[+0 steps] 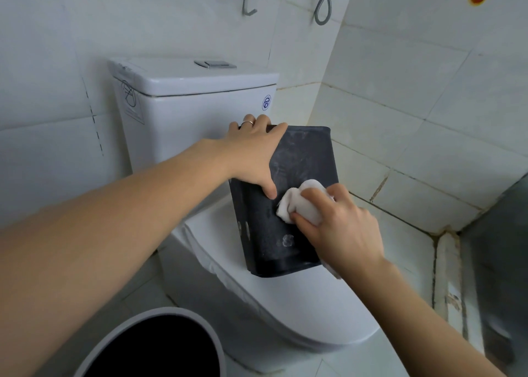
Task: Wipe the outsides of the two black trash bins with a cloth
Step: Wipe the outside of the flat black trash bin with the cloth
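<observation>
A round bin [148, 345] waits on the floor at lower left. The left hand [254, 153] grips the rectangular black bin [300, 159], which leans on the closed toilet lid [285, 296]; keep that hold firm. The right hand [337, 225], fingers clenched round the white cloth [303, 202], should press in overlapping strokes toward the pale smudge below.

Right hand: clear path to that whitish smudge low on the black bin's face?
Probably yes. The right hand presses the cloth on the black bin just above the smudge, with bare bin face between. The left hand grips higher up, out of the way.
</observation>
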